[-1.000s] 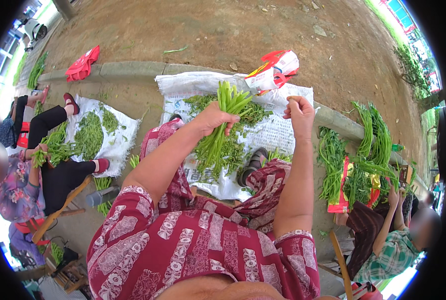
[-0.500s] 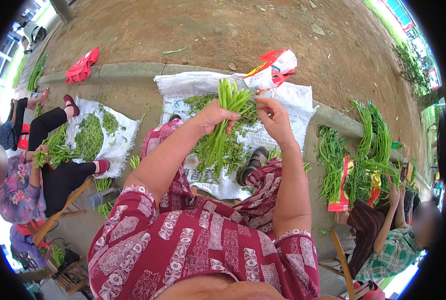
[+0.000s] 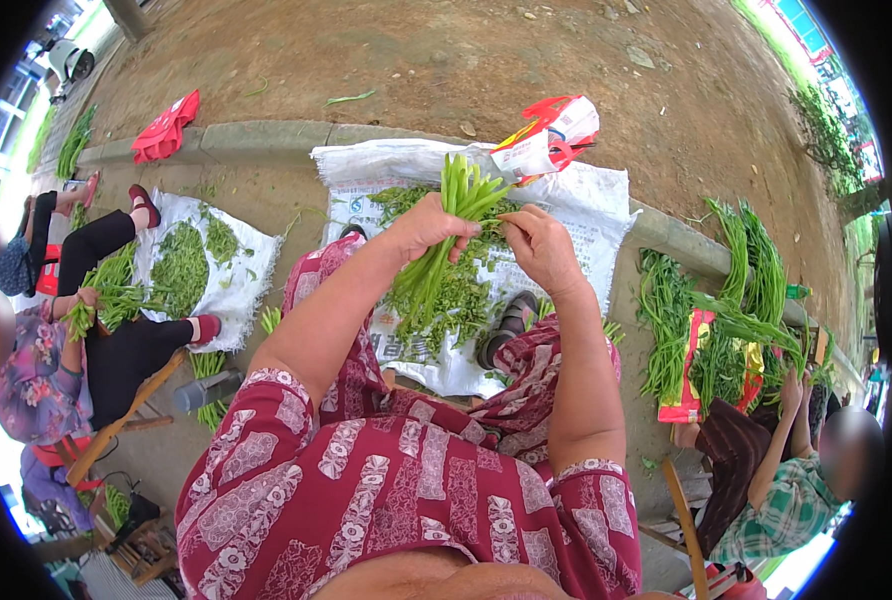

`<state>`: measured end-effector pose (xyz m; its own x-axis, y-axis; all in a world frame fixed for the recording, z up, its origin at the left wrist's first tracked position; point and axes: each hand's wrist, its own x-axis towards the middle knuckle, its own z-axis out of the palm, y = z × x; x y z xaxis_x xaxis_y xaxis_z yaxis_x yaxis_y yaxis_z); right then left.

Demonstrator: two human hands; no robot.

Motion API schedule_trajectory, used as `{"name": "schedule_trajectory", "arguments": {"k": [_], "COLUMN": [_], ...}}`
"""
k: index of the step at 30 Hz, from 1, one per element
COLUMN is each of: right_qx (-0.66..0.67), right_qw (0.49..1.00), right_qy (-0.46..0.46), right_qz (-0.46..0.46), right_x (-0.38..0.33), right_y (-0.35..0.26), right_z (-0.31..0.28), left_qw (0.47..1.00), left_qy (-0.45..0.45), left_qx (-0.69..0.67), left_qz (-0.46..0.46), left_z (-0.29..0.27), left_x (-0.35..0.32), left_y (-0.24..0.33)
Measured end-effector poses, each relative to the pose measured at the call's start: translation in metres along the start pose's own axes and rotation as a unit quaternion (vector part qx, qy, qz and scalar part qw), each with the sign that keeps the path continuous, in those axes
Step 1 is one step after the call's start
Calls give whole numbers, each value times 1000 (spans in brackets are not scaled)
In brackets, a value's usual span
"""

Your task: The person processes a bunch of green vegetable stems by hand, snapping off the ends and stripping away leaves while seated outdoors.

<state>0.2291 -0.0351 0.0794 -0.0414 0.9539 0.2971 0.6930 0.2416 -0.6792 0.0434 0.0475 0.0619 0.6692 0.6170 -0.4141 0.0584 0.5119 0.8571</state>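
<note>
My left hand [image 3: 428, 232] is wrapped around a thick bunch of green leafy-vegetable stems [image 3: 461, 190], cut ends fanning out at the far side. Beside the bunch, my right hand [image 3: 548, 252] has its thumb and fingertips pinched together close to the stems. Whatever sits in that pinch is too small to make out. Below both hands lies a white woven sack [image 3: 581, 200] spread on the ground, with picked leaves [image 3: 451, 315] heaped on it.
A red and white bag [image 3: 546, 145] stands at the sack's far edge, by the concrete kerb [image 3: 266, 143]. Left, a person [image 3: 41, 365] handles greens beside another sack [image 3: 251, 270]. Right, a person [image 3: 781, 500] reaches toward long green stalks [image 3: 666, 330]. A red bag [image 3: 166, 130] lies far left.
My right hand has moved slightly left and down to the bunch, and its raised fingers have closed into a pinch. My left hand keeps its hold on the stems.
</note>
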Motion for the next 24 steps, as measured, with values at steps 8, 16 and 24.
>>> {"name": "schedule_trajectory", "arguments": {"k": [8, 16, 24], "right_qx": [-48, -13, 197], "right_qw": [999, 998, 968], "right_qy": [-2, 58, 87], "right_qz": [2, 32, 130], "right_x": [-2, 1, -6], "right_y": [-1, -2, 24], "right_z": [11, 13, 19], "left_qw": [1000, 999, 999], "left_qy": [6, -26, -49], "left_qx": [0, 40, -11], "left_qz": [1, 6, 12], "left_z": [-1, 1, 4], "left_x": [0, -4, -2], "left_y": [-1, -1, 0]}}
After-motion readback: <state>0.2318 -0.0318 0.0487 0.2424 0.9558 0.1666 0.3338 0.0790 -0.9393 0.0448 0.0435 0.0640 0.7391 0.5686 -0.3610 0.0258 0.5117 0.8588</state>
